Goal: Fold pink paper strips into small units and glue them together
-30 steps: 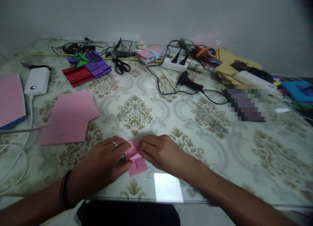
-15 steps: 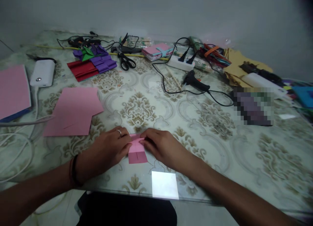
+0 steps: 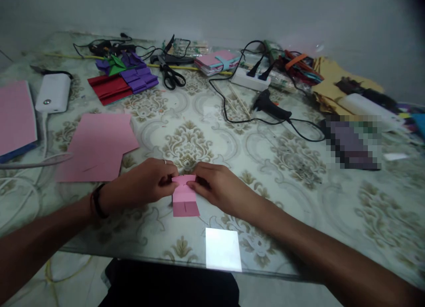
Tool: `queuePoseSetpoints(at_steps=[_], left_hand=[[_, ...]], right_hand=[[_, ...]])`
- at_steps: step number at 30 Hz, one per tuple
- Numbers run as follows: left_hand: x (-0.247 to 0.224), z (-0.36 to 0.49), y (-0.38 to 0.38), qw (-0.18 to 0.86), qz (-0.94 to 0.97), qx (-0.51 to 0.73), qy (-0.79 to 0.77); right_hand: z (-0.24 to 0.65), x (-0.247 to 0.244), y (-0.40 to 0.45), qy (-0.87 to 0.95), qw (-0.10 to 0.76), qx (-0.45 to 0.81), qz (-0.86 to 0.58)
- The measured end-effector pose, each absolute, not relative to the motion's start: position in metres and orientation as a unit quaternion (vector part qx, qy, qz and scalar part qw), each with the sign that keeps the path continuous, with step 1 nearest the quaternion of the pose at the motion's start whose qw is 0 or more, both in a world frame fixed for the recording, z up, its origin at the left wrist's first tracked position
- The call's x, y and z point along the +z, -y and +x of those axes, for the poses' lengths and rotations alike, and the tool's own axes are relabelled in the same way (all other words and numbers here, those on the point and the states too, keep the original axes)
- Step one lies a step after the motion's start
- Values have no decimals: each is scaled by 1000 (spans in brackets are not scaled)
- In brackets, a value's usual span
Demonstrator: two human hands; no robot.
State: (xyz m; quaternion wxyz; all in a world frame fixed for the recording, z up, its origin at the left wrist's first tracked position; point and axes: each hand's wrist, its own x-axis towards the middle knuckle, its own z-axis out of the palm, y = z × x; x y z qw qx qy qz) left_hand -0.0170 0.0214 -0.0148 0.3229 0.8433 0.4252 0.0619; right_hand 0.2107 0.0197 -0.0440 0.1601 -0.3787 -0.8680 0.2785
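A small strip of pink paper (image 3: pixel 185 195) with crosswise creases stands partly folded on the table, its far end raised between my two hands. My left hand (image 3: pixel 156 179) pinches the strip's left edge near the top; a ring and a dark wristband show on that side. On the right edge, my right hand (image 3: pixel 212 183) grips with thumb below and fingers behind the paper. The fingertips behind the strip are hidden. The near end of the strip, darker pink with a short line on it, lies toward me.
Larger cut pink paper (image 3: pixel 99 145) lies to the left, near a white power bank (image 3: pixel 53 93) with a cable. Farther back are folded red and purple papers (image 3: pixel 109 87), scissors (image 3: pixel 171 72), a power strip (image 3: pixel 250 80) and a black glue gun (image 3: pixel 270 106). The table edge (image 3: pixel 149 262) runs close to me.
Both hands have shifted slightly up in view. The strip's far end now stands as a raised flap, with more of its middle showing between my hands.
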Motion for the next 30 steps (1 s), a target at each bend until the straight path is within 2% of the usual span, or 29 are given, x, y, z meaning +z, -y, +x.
queuePoseSetpoints(at_steps=[4,15,25,27,30], left_hand=[[-14,-12,-19,312,844,82,-429],[-25,-10,-13,257,861,72,-433],[-24,-7,-10,263,835,70,-478],[-26,-9,-10,262,831,111,-477],[-27,-12,-12,274,802,221,-483]], right_hand=[[210,-40,-23,860,141,304,-384],[213,-49,-16,850,194,306,-383],[207,-36,-18,830,147,318,-435],[207,-36,-17,817,169,332,-441],[208,-38,-17,763,256,377,-459]])
